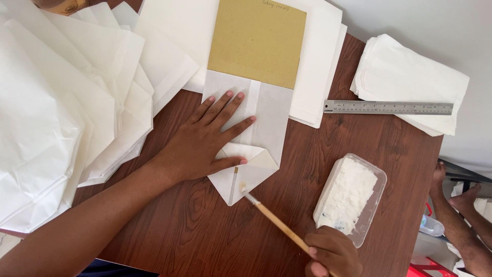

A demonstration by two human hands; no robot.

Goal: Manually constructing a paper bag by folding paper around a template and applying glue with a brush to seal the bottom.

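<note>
My left hand (pixel 207 137) lies flat with fingers spread on a white paper sheet (pixel 269 120) folded around a tan cardboard template (pixel 256 41). The thumb presses down the folded triangular flaps at the sheet's near end (pixel 246 172). My right hand (pixel 332 254) grips a thin wooden-handled brush (pixel 274 219). Its tip touches the pointed lower flap of the folded paper. The brush slants from my right hand up and to the left.
A clear plastic tub of white paste (pixel 351 197) stands right of the brush. A steel ruler (pixel 388 107) lies across a stack of white paper (pixel 410 82). Fanned white folded sheets (pixel 66 102) cover the table's left. Another person's feet (pixel 458 205) show beyond the wooden table's right edge.
</note>
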